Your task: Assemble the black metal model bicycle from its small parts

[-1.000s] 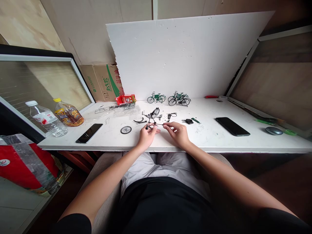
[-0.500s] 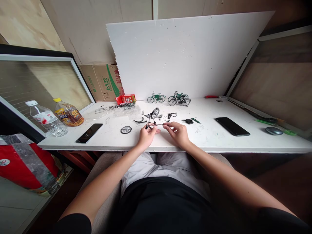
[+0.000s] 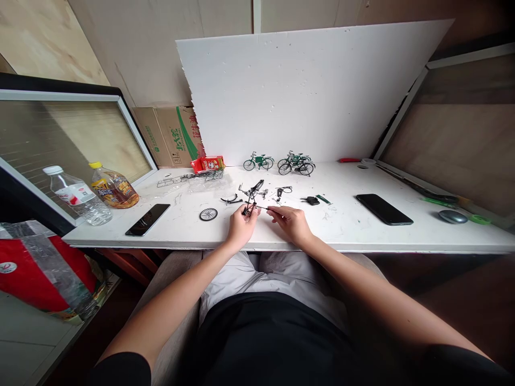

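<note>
My left hand (image 3: 241, 225) is closed on a partly built black model bicycle (image 3: 255, 190), held just above the front of the table; its wheel points away from me and looks narrower, seen almost edge-on. My right hand (image 3: 293, 221) pinches a thin dark rod (image 3: 262, 207) whose tip reaches the bicycle's frame beside my left fingertips. Whether the rod is a tool or a part I cannot tell. A loose black wheel (image 3: 208, 214) lies flat to the left, and a curved black part (image 3: 230, 199) rests behind my left hand.
Small black parts (image 3: 284, 190) and a black piece (image 3: 310, 200) lie beyond my right hand. Finished model bicycles (image 3: 258, 161) stand at the back before a white board (image 3: 298, 96). Phones (image 3: 148, 219) (image 3: 384, 209) lie at both sides; bottles (image 3: 113, 185) stand left.
The model bicycle has turned in my left hand, so its wheel shows narrower. My right hand has shifted slightly left with the rod, closer to the left hand.
</note>
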`<state>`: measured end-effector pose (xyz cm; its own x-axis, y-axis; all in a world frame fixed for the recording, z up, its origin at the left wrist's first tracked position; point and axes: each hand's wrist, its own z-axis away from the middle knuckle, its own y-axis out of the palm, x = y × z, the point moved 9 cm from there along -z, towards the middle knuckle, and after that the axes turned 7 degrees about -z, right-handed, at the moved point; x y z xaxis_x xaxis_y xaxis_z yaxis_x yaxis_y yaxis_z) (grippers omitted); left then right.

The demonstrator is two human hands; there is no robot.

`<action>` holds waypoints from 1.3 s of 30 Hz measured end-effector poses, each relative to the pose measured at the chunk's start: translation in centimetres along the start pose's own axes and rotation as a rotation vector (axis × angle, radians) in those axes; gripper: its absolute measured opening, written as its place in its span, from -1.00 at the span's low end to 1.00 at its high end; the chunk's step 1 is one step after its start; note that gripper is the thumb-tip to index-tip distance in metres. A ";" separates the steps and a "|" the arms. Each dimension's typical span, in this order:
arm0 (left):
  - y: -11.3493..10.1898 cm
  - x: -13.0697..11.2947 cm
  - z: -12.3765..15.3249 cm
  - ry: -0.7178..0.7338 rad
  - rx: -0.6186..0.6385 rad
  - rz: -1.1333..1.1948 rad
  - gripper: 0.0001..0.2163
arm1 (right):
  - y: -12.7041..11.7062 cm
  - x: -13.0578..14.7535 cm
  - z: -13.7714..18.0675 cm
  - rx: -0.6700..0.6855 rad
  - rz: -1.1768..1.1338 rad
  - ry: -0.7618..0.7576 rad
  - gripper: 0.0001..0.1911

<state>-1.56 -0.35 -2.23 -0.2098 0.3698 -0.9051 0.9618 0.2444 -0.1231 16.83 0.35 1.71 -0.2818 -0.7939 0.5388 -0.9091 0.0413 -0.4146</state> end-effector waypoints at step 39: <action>2.4 1.0 0.1 -0.027 0.268 0.004 -0.40 | -0.7 -0.4 -0.5 -0.040 0.053 0.037 -0.67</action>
<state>0.53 0.57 -3.49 -0.2051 0.3455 -0.9157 0.9755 -0.0040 -0.2200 17.37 0.94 2.16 -0.3399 -0.7673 0.5438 -0.9040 0.1070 -0.4140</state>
